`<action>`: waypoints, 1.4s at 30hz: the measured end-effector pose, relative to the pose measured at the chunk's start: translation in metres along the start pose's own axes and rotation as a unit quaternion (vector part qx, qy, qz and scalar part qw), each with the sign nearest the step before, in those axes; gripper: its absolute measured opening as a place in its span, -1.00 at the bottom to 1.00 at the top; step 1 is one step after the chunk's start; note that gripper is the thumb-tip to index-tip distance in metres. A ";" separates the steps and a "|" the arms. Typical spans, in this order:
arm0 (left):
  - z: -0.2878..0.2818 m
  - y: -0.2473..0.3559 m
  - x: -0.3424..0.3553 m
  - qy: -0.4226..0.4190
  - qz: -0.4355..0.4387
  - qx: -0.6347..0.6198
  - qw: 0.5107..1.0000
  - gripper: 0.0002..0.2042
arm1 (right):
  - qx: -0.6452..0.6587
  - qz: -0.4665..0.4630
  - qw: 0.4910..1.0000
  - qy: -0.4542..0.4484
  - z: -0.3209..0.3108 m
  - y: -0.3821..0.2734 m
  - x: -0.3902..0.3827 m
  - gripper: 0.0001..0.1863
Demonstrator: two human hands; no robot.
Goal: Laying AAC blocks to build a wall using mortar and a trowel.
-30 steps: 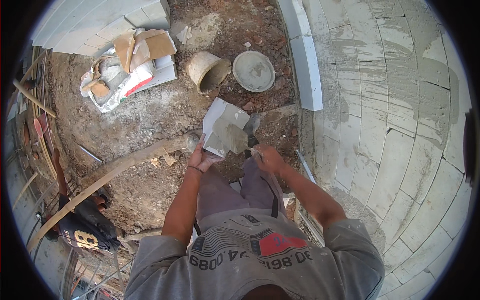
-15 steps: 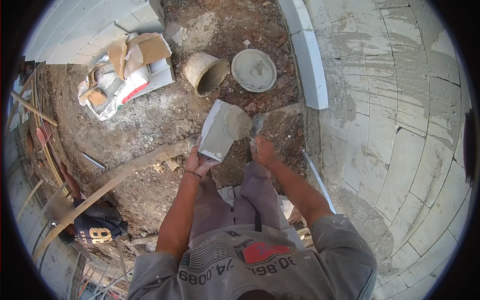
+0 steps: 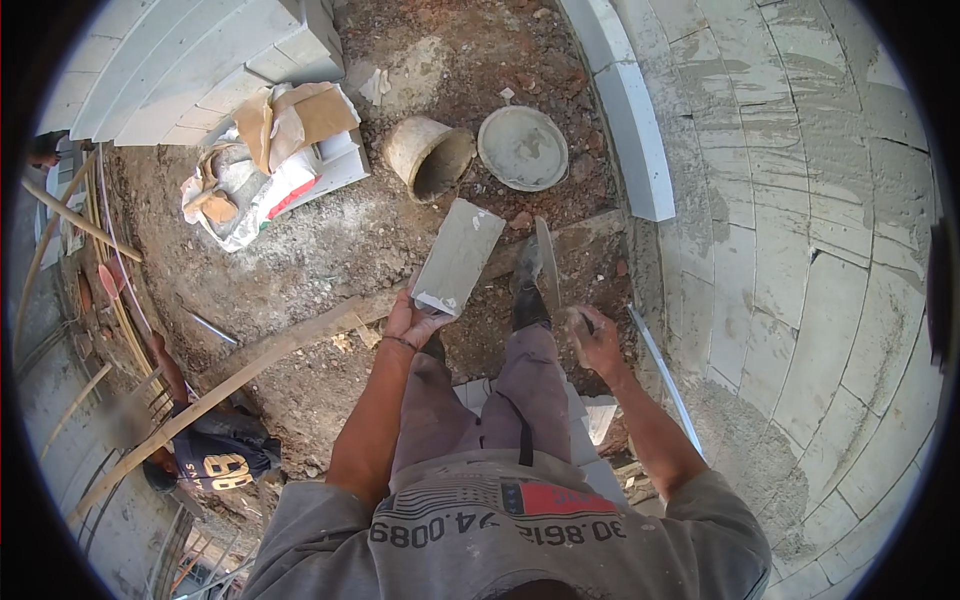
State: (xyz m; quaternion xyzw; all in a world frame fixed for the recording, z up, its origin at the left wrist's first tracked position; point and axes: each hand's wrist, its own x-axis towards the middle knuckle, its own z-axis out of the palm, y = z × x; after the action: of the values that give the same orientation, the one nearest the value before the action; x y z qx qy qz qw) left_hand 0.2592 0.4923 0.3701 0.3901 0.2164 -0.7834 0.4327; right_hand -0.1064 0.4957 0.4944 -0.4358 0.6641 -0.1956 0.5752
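My left hand (image 3: pixel 410 320) grips the near end of a pale rectangular block (image 3: pixel 460 255), held out over the ground with a coat of grey mortar on its upward face. To the right, my right hand (image 3: pixel 597 340) is closed round the dark handle of a trowel (image 3: pixel 547 260). The trowel blade points away from me, seen nearly edge-on, and is apart from the block. Beyond the block a mortar-stained bucket (image 3: pixel 405 155) lies tipped on its side, beside a round tub (image 3: pixel 523 150) of grey mix.
A block wall (image 3: pixel 770 250) curves along my right, with a loose block (image 3: pixel 640 140) at its foot. A torn bag (image 3: pixel 240 190) and stacked blocks (image 3: pixel 290 50) stand far left. A wooden plank (image 3: pixel 240 380) crosses the left; another person (image 3: pixel 225 450) is beyond it.
The trowel has come off the block's mortar face and swung right, my right hand moving right and slightly nearer. The mortar looks more evenly spread. The view has shifted a little.
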 end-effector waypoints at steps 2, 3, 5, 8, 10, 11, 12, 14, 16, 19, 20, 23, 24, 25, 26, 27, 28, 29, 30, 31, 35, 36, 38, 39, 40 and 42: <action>0.000 -0.006 0.003 -0.006 -0.016 -0.030 0.999 -0.45 | 0.076 0.051 0.996 -0.002 0.016 -0.013 0.003 -0.72; -0.001 -0.007 0.002 -0.009 -0.022 -0.041 0.999 -0.45 | 0.155 0.093 0.984 -0.007 0.023 -0.019 0.006 -0.72; 0.003 -0.008 0.000 -0.016 -0.023 -0.056 0.998 -0.45 | 0.089 0.062 0.994 0.002 0.036 -0.020 0.020 -0.72; 0.014 -0.012 -0.005 0.006 -0.036 -0.060 0.998 -0.44 | -0.106 -0.051 0.991 0.063 0.050 -0.010 0.036 -0.73; 0.011 -0.015 -0.009 -0.008 -0.002 -0.023 1.000 -0.45 | -0.236 -0.137 0.957 0.095 0.065 -0.020 0.037 -0.74; 0.009 -0.015 -0.011 -0.009 0.000 -0.030 1.000 -0.45 | -0.283 -0.171 0.936 0.123 0.073 -0.023 0.034 -0.75; 0.006 -0.015 -0.012 -0.002 0.001 -0.039 0.999 -0.46 | -0.328 -0.207 0.910 0.149 0.083 -0.034 0.031 -0.76; 0.000 -0.013 -0.012 0.006 0.005 -0.056 0.998 -0.47 | -0.375 -0.208 0.893 0.133 0.102 -0.065 0.027 -0.74; -0.002 -0.011 -0.012 -0.002 -0.011 -0.058 0.998 -0.51 | -0.422 -0.208 0.874 0.120 0.108 -0.073 0.022 -0.73; 0.004 -0.012 -0.013 0.003 -0.025 -0.065 0.998 -0.51 | -0.436 -0.241 0.861 0.100 0.109 -0.068 0.018 -0.63; 0.007 -0.011 -0.014 0.002 -0.024 -0.071 0.997 -0.51 | -0.459 -0.245 0.851 0.071 0.103 -0.064 0.012 -0.61; 0.001 -0.014 -0.018 0.018 -0.030 -0.066 0.997 -0.50 | -0.499 -0.242 0.832 0.005 0.103 -0.061 -0.012 -0.56; -0.002 -0.014 -0.016 -0.010 -0.017 -0.089 0.996 -0.50 | -0.516 -0.238 0.823 -0.025 0.102 -0.061 -0.017 -0.54; -0.006 -0.015 -0.014 -0.037 -0.005 -0.112 0.993 -0.51 | -0.518 -0.238 0.821 -0.027 0.104 -0.058 -0.023 -0.54; -0.010 -0.016 -0.014 -0.037 -0.006 -0.116 0.993 -0.51 | -0.514 -0.243 0.822 -0.030 0.108 -0.052 -0.028 -0.52; -0.018 -0.017 -0.012 -0.056 0.018 -0.106 0.993 -0.52 | -0.507 -0.250 0.824 -0.034 0.113 -0.046 -0.030 -0.49; -0.026 -0.017 -0.010 -0.074 0.042 -0.096 0.992 -0.52 | -0.507 -0.251 0.824 -0.038 0.117 -0.041 -0.030 -0.49; -0.035 -0.017 -0.008 -0.072 0.044 -0.098 0.992 -0.52 | -0.500 -0.255 0.827 -0.031 0.120 -0.035 -0.029 -0.47; -0.034 -0.018 -0.007 -0.094 0.034 -0.109 0.989 -0.52 | -0.495 -0.253 0.831 -0.020 0.122 -0.029 -0.030 -0.44; -0.034 -0.019 -0.005 -0.117 0.024 -0.119 0.986 -0.52 | -0.496 -0.249 0.831 -0.020 0.125 -0.023 -0.029 -0.44; -0.019 -0.016 -0.005 -0.095 -0.001 -0.141 0.985 -0.52 | -0.470 -0.206 0.858 -0.005 0.139 -0.007 -0.028 -0.45; -0.021 -0.014 -0.005 -0.101 0.007 -0.128 0.987 -0.52 | -0.468 -0.217 0.857 -0.005 0.142 -0.006 -0.030 -0.46; -0.025 -0.013 -0.005 -0.107 0.014 -0.114 0.988 -0.52 | -0.478 -0.214 0.852 -0.015 0.141 -0.005 -0.036 -0.48; -0.027 -0.013 -0.005 -0.129 0.020 -0.133 0.983 -0.51 | -0.491 -0.212 0.845 -0.022 0.140 -0.004 -0.040 -0.50; -0.030 -0.013 -0.004 -0.150 0.027 -0.152 0.977 -0.50 | -0.490 -0.211 0.845 -0.021 0.138 0.000 -0.044 -0.50; -0.033 -0.013 -0.006 -0.140 0.033 -0.133 0.981 -0.50 | -0.487 -0.210 0.848 -0.006 0.131 0.008 -0.055 -0.52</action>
State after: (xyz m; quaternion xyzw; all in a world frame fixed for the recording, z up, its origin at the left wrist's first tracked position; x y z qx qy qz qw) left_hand 0.2640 0.5250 0.3549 0.2229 0.2429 -0.7801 0.5318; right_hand 0.0105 0.5760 0.4868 -0.7901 0.5635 0.0388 0.2383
